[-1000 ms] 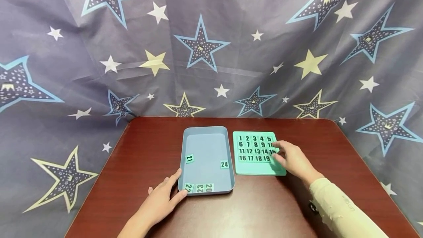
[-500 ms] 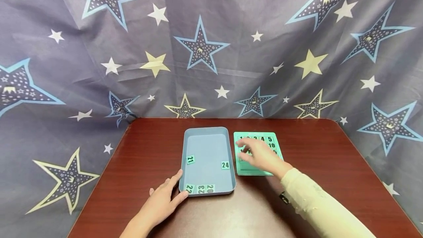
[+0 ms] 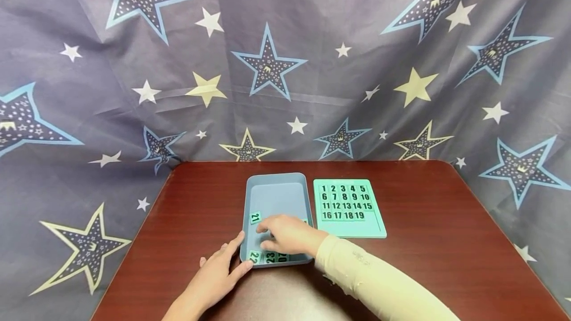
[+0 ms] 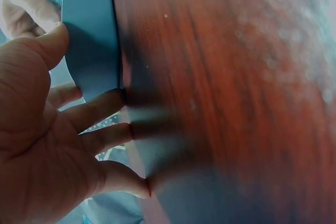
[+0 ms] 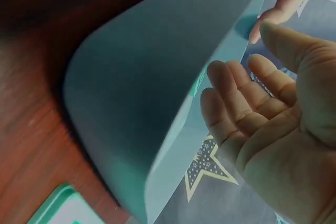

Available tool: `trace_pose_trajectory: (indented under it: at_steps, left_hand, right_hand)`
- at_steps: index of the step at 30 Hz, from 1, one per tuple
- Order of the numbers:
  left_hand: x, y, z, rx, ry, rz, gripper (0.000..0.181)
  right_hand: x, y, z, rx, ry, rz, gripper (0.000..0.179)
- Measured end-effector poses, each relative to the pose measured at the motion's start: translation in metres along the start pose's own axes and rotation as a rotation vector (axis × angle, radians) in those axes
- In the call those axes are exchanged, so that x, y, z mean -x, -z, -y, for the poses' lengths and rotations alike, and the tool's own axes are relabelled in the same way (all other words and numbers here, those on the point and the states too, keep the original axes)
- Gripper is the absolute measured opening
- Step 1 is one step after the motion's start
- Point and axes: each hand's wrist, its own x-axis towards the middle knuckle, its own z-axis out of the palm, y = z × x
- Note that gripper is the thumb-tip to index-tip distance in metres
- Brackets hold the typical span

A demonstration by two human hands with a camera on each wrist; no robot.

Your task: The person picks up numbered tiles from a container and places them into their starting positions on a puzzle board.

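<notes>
My left hand [image 3: 214, 271] rests against the near left corner of a blue-grey tray [image 3: 276, 197], thumb at the front rim and the other fingers spread fairly straight. Over the tray floor hovers my right hand [image 3: 287, 234], its fingers loosely bent and nothing between them. Nearest its fingertips lies a green number tile, 21 [image 3: 255, 217]. Along the tray's near wall are tile 22 [image 3: 254, 257], tile 23 [image 3: 270, 257] and tile 20 [image 3: 282, 257], partly covered by the right hand in the head view. Another tile [image 3: 305, 221] is mostly hidden behind that hand.
Right of the tray lies a green number board [image 3: 350, 231] with tiles 1 to 19 in rows and a bare strip at its near side. Both stand on a reddish-brown table [image 3: 428, 212]. A star-patterned cloth [image 3: 312, 83] hangs behind.
My right hand has moved left from the number board's right side, across the board, to above the tray. The left hand stays at the tray corner.
</notes>
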Motion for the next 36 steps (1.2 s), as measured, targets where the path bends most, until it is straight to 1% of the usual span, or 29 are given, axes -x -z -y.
trace_pose_trajectory:
  at_steps: [2,5,8,11,14,17,22,24,26,29,31,32,34,36]
  left_hand:
    - [-0.001,-0.001,0.000,0.004,-0.002,-0.001,0.076]
    - [-0.005,-0.002,0.000,0.009,-0.013,-0.009,0.076]
    - [-0.008,0.000,-0.002,0.010,-0.024,-0.020,0.076]
    - [-0.009,0.002,-0.004,0.011,-0.024,-0.021,0.076]
    - [-0.008,0.003,-0.004,0.012,-0.017,-0.015,0.076]
    - [-0.008,0.002,-0.003,0.012,-0.014,-0.009,0.076]
    - [-0.007,-0.001,-0.002,0.012,-0.005,-0.002,0.077]
    - [-0.007,-0.002,-0.002,0.012,-0.002,-0.002,0.076]
    - [-0.006,-0.002,-0.001,0.010,0.000,-0.004,0.076]
    - [-0.004,-0.003,-0.001,0.009,0.002,-0.005,0.076]
    - [-0.003,-0.003,0.000,0.008,0.003,-0.005,0.077]
    - [-0.003,-0.002,0.000,0.008,0.005,-0.004,0.077]
    - [-0.002,-0.002,0.001,0.008,0.008,-0.005,0.077]
    - [-0.001,-0.002,0.002,0.008,0.012,-0.003,0.077]
  right_hand:
    - [-0.004,-0.002,0.001,0.004,-0.004,0.016,0.035]
    - [-0.007,0.002,-0.005,-0.005,-0.018,0.019,0.029]
    - [-0.006,0.009,-0.016,-0.029,-0.038,0.025,0.026]
    - [-0.001,0.014,-0.023,-0.051,-0.050,0.053,0.026]
    - [0.003,0.015,-0.026,-0.068,-0.067,0.090,0.036]
    - [0.005,0.010,-0.025,-0.057,-0.060,0.127,0.046]
    - [0.007,0.005,-0.022,0.065,-0.034,0.178,0.053]
    - [0.008,0.004,-0.024,0.116,-0.041,0.165,0.054]
    - [0.009,0.005,-0.028,0.147,-0.065,0.127,0.051]
    - [0.010,0.004,-0.032,0.182,-0.133,0.014,0.039]
    - [0.010,0.002,-0.032,0.231,-0.185,-0.064,0.028]
    - [0.011,0.000,-0.031,0.262,-0.209,-0.093,0.027]
    - [0.011,-0.005,-0.026,0.334,-0.253,-0.119,0.035]
    - [0.012,-0.011,-0.020,0.397,-0.271,-0.118,0.044]
